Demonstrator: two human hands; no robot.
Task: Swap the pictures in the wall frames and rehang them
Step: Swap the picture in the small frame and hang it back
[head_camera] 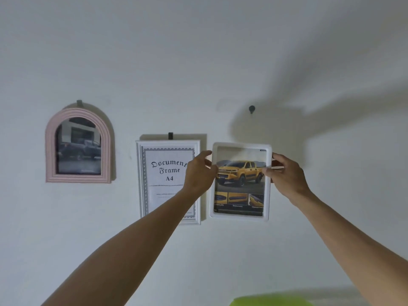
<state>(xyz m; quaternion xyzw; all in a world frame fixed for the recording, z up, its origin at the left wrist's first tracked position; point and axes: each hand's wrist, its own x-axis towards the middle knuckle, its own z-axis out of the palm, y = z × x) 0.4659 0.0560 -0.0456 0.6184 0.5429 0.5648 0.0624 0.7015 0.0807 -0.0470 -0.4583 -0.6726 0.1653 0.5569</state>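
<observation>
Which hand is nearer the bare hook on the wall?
Right. The right hand grips the truck frame below the hook; the left hand holds the frame's far edge.

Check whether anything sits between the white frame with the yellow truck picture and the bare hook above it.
Nothing visible does. The white frame, gripped at its sides by the left hand and right hand, is below the bare hook, with only plain wall between. The document frame hangs off to the left, clear of that path.
</observation>
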